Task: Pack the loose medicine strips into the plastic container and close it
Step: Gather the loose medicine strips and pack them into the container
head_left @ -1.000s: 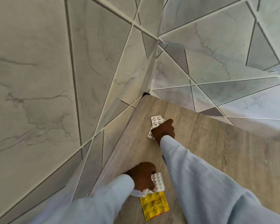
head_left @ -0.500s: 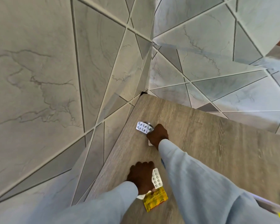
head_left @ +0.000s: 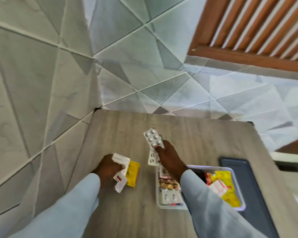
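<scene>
Right hand (head_left: pixel 169 160) fingertips pinch silver strips (head_left: pixel 153 140) — top one fans up and away, a second hangs below it, both lifted off the table (head_left: pixel 205 140). Left hand (head_left: pixel 108 166) fingers curled shut on a white strip (head_left: pixel 121 166) stacked with a yellow sachet (head_left: pixel 132 173), low over or on the table, can't tell which

Key relation: container (head_left: pixel 237 170) sits just behind and right of the right hand, under that forearm, so the right hand is nearer. Its long axis runs left-right across the view, lid off. Looks like a short pull back drops the strips in; the left hand has to cross over

Strips: stiff foil, round blisters, flat rectangles. Container: clear thin-walled plastic, rounded corners, already part filled with yellow, red and white packs. Dark flat panel (head_left: pixel 244 179) beside it, likely the lid. Table is matte wood grain
</scene>
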A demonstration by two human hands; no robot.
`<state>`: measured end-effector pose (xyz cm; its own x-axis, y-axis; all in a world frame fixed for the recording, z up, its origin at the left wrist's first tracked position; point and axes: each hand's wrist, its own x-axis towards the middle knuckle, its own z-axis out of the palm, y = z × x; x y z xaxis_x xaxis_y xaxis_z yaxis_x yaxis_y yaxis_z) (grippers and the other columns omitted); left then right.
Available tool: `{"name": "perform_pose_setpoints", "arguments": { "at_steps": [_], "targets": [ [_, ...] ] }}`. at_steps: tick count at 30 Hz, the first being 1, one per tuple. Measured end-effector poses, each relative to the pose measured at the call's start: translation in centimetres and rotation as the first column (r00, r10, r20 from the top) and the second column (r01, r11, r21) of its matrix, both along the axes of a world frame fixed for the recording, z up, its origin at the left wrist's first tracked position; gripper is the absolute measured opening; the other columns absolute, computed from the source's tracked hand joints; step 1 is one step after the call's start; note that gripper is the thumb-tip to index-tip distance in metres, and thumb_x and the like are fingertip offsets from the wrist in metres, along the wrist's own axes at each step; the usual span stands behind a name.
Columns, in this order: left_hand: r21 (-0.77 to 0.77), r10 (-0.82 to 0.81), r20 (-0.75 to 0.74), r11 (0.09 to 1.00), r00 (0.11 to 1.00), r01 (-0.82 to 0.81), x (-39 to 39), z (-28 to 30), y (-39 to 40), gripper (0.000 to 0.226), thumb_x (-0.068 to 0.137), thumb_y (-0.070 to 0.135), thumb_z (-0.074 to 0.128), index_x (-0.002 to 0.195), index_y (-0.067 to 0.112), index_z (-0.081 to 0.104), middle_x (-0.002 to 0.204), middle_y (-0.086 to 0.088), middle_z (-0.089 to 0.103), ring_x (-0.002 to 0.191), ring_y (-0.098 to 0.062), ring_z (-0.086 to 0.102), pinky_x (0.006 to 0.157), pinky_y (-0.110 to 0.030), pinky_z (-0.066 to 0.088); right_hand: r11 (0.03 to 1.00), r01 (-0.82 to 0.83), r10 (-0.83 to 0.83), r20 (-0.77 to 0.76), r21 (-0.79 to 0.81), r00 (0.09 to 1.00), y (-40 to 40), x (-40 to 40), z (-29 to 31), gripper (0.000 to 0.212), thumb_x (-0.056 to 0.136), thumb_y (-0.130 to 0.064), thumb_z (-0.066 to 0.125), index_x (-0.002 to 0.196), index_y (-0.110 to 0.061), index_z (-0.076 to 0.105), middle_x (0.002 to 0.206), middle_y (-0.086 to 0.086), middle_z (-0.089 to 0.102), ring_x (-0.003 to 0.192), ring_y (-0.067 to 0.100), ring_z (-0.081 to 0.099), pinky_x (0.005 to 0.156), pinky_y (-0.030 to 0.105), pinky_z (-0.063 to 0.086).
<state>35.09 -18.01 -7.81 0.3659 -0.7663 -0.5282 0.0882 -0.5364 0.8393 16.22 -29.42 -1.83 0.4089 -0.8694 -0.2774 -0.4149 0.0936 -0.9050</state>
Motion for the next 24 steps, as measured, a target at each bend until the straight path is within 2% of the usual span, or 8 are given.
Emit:
{"name": "perform_pose_setpoints", "arguments": {
  "at_steps": [3, 6, 10, 14, 17, 19, 22, 24],
  "targets": [
    [-0.073, 0.031, 0.014, 0.997, 0.999, -0.030, -2.0, 1.8, -2.6, 0.024, 0.067, 0.001, 0.076, 0.088, 0.009, 0.069, 0.080, -0.016, 0.071, 0.066, -0.028, 0.066, 0.055, -0.032, 0.050, 0.969, 0.222, -0.227, -0.038, -0.109, 0.973, 0.2, -9.0, 1.1, 0.006, 0.087, -0.014, 0.059, 0.090, -0.017, 0.062, 0.081, -0.001, 0.064, 0.074, 0.018, 0.061, 0.062, 0.027, 0.051],
    [-0.146, -0.003, 0.034, 0.989, 0.999, 0.008, -5.9, 3.0, -5.1, 0.041, 0.060, 0.007, 0.082, 0.095, 0.007, 0.062, 0.085, -0.015, 0.072, 0.071, -0.031, 0.068, 0.059, -0.038, 0.055, 0.898, 0.406, -0.422, -0.079, -0.169, 0.903, 0.9, -16.7, 1.1, 0.010, 0.082, -0.008, 0.062, 0.091, -0.012, 0.062, 0.084, 0.001, 0.065, 0.076, 0.017, 0.062, 0.061, 0.022, 0.051],
    [-0.200, -0.038, 0.072, 0.978, 0.997, 0.052, -13.3, 3.8, -6.8, 0.042, 0.071, -0.008, 0.072, 0.091, 0.024, 0.053, 0.086, -0.006, 0.065, 0.073, -0.023, 0.062, 0.065, -0.036, 0.053, 0.849, 0.457, -0.512, -0.198, -0.264, 0.836, 0.9, -22.4, 0.3, 0.009, 0.086, -0.005, 0.061, 0.094, -0.004, 0.056, 0.076, -0.001, 0.057, 0.069, 0.018, 0.057, 0.047, 0.009, 0.038],
    [-0.179, -0.066, 0.157, 0.979, 0.985, 0.094, -19.2, 3.3, -7.6, 0.042, 0.071, -0.003, 0.069, 0.088, 0.031, 0.051, 0.083, -0.003, 0.065, 0.073, -0.024, 0.063, 0.069, -0.042, 0.054, 0.872, 0.400, -0.465, -0.218, -0.284, 0.858, -0.3, -25.3, -0.9, 0.008, 0.086, -0.002, 0.060, 0.092, -0.006, 0.055, 0.074, -0.007, 0.055, 0.067, 0.019, 0.057, 0.045, 0.010, 0.041],
    [-0.154, -0.079, 0.220, 0.981, 0.972, 0.115, -22.2, 3.0, -8.0, 0.041, 0.073, 0.000, 0.068, 0.091, 0.032, 0.049, 0.085, -0.004, 0.066, 0.074, -0.021, 0.063, 0.067, -0.038, 0.054, 0.920, 0.311, -0.364, -0.225, -0.239, 0.904, -0.8, -25.9, -1.9, 0.018, 0.087, -0.006, 0.060, 0.104, -0.010, 0.058, 0.087, -0.003, 0.062, 0.078, 0.017, 0.061, 0.056, 0.009, 0.042],
    [-0.116, -0.106, 0.274, 0.983, 0.956, 0.142, -23.7, 3.1, -8.0, 0.041, 0.077, 0.006, 0.067, 0.097, 0.036, 0.047, 0.088, -0.002, 0.065, 0.076, -0.018, 0.063, 0.065, -0.032, 0.052, 0.956, 0.201, -0.251, -0.236, -0.215, 0.939, -1.1, -26.2, -2.6, 0.025, 0.087, -0.011, 0.060, 0.112, -0.017, 0.058, 0.098, -0.001, 0.065, 0.090, 0.019, 0.063, 0.073, 0.022, 0.045],
    [-0.056, -0.132, 0.368, 0.985, 0.920, 0.164, -24.7, 2.9, -7.3, 0.044, 0.082, 0.014, 0.064, 0.109, 0.041, 0.042, 0.089, 0.003, 0.064, 0.079, -0.016, 0.062, 0.066, -0.031, 0.051, 0.977, 0.016, -0.086, -0.324, -0.211, 0.942, -1.1, -26.4, -3.3, 0.018, 0.087, -0.020, 0.057, 0.104, -0.026, 0.057, 0.089, -0.003, 0.065, 0.089, 0.023, 0.065, 0.069, 0.028, 0.044],
    [-0.044, -0.153, 0.419, 0.981, 0.895, 0.188, -25.1, 2.9, -6.5, 0.052, 0.082, 0.016, 0.064, 0.120, 0.042, 0.038, 0.090, 0.002, 0.063, 0.080, -0.015, 0.061, 0.067, -0.029, 0.049, 0.964, -0.076, -0.034, -0.403, -0.254, 0.914, -1.1, -26.3, -3.7, 0.022, 0.087, -0.025, 0.057, 0.109, -0.024, 0.056, 0.099, -0.002, 0.064, 0.096, 0.023, 0.062, 0.075, 0.031, 0.045]
  ]
}}
